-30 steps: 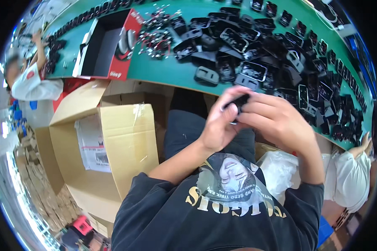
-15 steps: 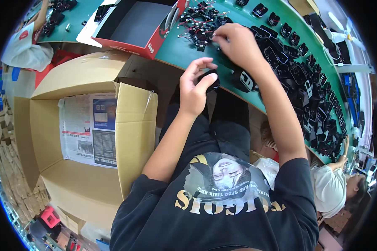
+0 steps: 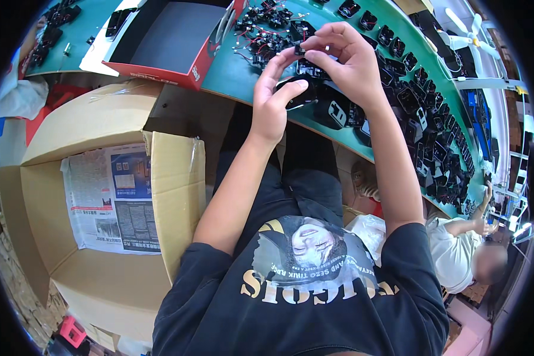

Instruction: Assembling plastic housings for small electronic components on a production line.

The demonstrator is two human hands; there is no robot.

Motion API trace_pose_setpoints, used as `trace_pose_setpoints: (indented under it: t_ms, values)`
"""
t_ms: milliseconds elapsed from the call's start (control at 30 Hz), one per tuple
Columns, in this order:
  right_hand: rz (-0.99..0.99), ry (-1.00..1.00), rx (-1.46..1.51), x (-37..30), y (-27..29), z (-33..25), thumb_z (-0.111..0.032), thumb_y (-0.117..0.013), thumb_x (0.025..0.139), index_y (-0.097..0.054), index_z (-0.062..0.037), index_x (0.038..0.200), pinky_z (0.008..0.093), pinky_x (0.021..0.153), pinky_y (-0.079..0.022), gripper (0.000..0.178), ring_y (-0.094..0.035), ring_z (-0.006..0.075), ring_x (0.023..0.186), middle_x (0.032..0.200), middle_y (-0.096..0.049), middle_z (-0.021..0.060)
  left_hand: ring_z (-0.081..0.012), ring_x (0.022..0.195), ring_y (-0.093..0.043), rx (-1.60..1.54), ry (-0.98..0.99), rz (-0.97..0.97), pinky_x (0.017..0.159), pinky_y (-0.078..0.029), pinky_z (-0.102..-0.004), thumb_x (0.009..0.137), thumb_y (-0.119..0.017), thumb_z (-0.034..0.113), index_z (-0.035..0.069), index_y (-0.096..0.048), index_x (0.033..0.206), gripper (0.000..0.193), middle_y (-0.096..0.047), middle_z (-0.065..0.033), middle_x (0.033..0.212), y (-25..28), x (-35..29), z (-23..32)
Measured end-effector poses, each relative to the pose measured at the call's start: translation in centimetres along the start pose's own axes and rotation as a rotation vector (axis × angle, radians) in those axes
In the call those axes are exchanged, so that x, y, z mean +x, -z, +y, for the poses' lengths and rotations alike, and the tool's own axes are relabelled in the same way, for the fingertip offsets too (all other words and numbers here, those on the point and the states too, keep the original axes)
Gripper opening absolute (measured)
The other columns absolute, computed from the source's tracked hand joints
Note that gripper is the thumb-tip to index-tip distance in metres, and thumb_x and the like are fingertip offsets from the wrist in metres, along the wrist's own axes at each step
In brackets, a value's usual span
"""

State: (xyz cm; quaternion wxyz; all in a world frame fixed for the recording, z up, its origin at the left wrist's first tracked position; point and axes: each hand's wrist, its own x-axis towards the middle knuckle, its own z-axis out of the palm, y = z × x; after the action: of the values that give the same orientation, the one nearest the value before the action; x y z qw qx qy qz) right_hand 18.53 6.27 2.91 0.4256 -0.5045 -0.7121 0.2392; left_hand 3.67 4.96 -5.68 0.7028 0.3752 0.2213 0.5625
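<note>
My left hand (image 3: 270, 105) is closed around a black plastic housing (image 3: 305, 95), its thumb lying across the top. Just above it, my right hand (image 3: 355, 70) pinches a small black wired part (image 3: 301, 51) between thumb and fingertips. The left fingertips come close to that part; I cannot tell whether they touch it. Beyond both hands, a pile of small black parts with red and white wires (image 3: 267, 26) lies on the green table (image 3: 225, 74). Close by the right wrist rests another black housing with a pale-edged opening (image 3: 337, 113).
Many black housings (image 3: 433, 133) cover the table's right side, some in rows. A red box with a grey inside (image 3: 160, 71) stands at the table's left. Left of my legs is an open cardboard box (image 3: 181, 178) lined with newspaper. A co-worker (image 3: 457, 255) sits at far right.
My right hand has come back from the wired pile to beside my left hand, with a small wired part in its fingers. The whole view has shifted slightly left.
</note>
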Motion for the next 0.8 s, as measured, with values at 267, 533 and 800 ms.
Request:
trace_pose_setpoints:
  t_ms: [267, 533, 800]
  values:
    - [0.035, -0.062, 0.07, -0.2, 0.5, 1.4, 0.006, -0.073, 0.087, -0.061, -0.0048, 0.111, 0.0296, 0.087, -0.059, 0.029, -0.073, 0.0191, 0.091, 0.097, -0.075, 0.0108, -0.0206, 0.103, -0.061, -0.249, 0.117, -0.054, 0.073, -0.051, -0.026, 0.088, -0.05, 0.008, 0.003, -0.042, 0.15, 0.063, -0.054, -0.0189, 0.142, -0.5, 0.4, 0.3]
    - [0.085, 0.043, 0.103, -0.7, 1.9, 2.4, 0.009, -0.074, 0.083, -0.057, -0.0053, 0.12, 0.0261, 0.083, -0.059, 0.043, -0.073, 0.0172, 0.085, 0.094, -0.075, 0.0108, -0.0232, 0.099, -0.064, -0.208, 0.224, -0.023, 0.073, -0.054, -0.0272, 0.09, -0.047, 0.016, 0.001, -0.046, 0.148, 0.059, -0.054, -0.022, 0.14, -1.3, 0.8, 0.6]
    - [0.281, 0.207, 0.063, -1.7, 1.8, 0.2, 0.004, -0.075, 0.078, -0.054, -0.0013, 0.125, 0.0222, 0.064, -0.053, 0.053, -0.065, 0.0133, 0.069, 0.084, -0.071, 0.0075, -0.026, 0.102, -0.064, -0.064, 0.162, -0.064, 0.074, -0.054, -0.0309, 0.091, -0.047, 0.023, -0.002, -0.049, 0.145, 0.059, -0.058, -0.0216, 0.134, -2.4, -0.1, 1.8]
